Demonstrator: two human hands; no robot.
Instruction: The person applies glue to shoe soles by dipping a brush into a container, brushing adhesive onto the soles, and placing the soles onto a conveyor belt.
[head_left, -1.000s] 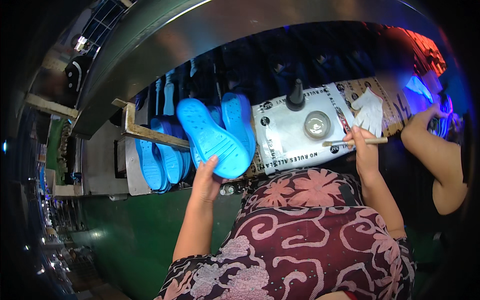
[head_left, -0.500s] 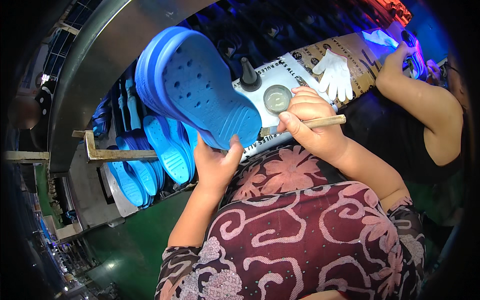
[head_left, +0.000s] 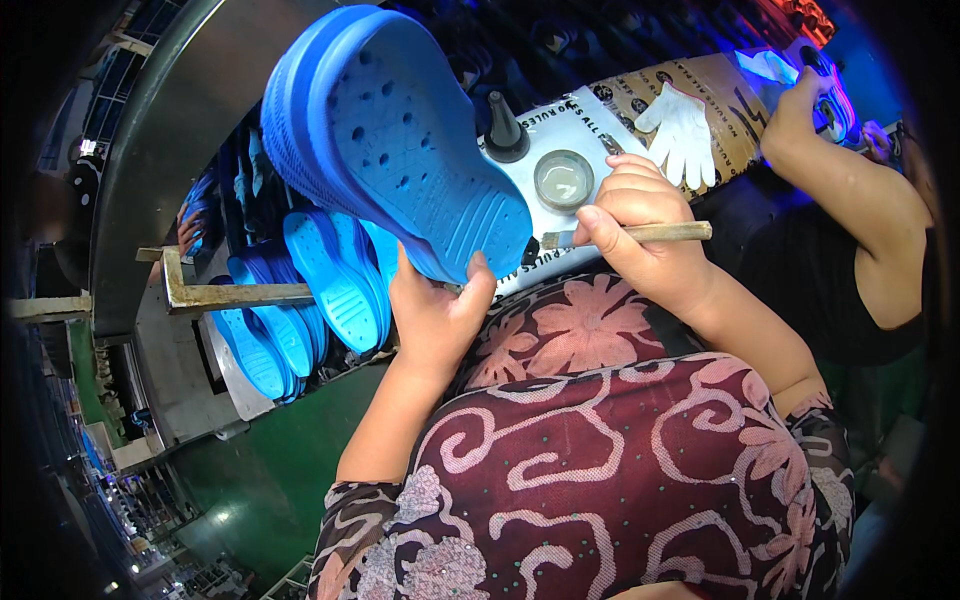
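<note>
My left hand [head_left: 440, 305] grips a blue shoe sole [head_left: 420, 150] by its narrow end, thumb on the light blue face. That face has holes in its wide part and grooves near my thumb; the edge looks layered. In my right hand [head_left: 645, 215] is a brush [head_left: 670, 231] with a wooden handle, bristles toward the sole's narrow end. A small gap seems to separate bristles and sole. Just beyond the right fingers stands a round glass jar [head_left: 563, 181] of cloudy, pale liquid. A thin dark tool [head_left: 610, 143] shows by the fingertips, partly hidden.
Several more blue soles [head_left: 335, 290] stand in rows at left, beside a metal bar [head_left: 240, 295]. A black cone-shaped bottle [head_left: 506, 135] and a white glove [head_left: 683, 135] lie on the covered work surface [head_left: 560, 120]. At right, a co-worker's arm [head_left: 840, 165] reaches over it.
The sole has risen slightly in view. My right hand and brush have shifted a little to the right, so the bristles show more clearly beside the sole.
</note>
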